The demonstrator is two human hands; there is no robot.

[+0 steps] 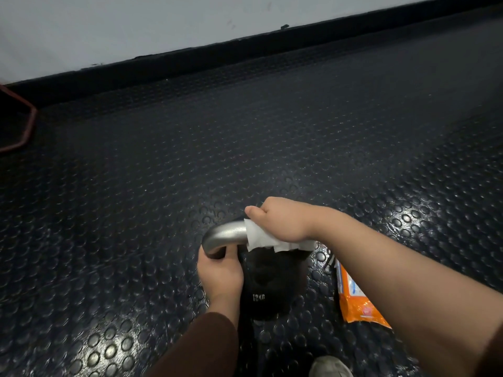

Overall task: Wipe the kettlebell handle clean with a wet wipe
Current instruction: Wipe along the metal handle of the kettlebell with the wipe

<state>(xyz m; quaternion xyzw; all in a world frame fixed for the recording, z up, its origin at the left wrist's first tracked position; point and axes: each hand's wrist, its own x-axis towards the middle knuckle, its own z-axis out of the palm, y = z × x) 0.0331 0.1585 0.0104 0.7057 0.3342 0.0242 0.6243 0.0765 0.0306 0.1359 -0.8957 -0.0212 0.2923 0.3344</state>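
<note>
A black kettlebell (pixel 268 289) marked 12KG stands on the studded floor, low in the middle of the view. Its steel handle (pixel 226 235) arches over the top. My right hand (pixel 280 221) grips the top of the handle with a white wet wipe (pixel 262 239) wrapped round the bar under the fingers; the wipe's loose end hangs below the wrist. My left hand (pixel 219 270) holds the left leg of the handle where it joins the black body, thumb hooked round it. The right leg of the handle is hidden behind the wipe and my right wrist.
An orange wet wipe pack (pixel 356 300) lies on the dark rubber floor (pixel 245 148) just right of the kettlebell, partly under my right forearm. A grey shoe (pixel 330 367) shows at the bottom edge. A red-rimmed dark object (pixel 19 123) sits far left by the wall.
</note>
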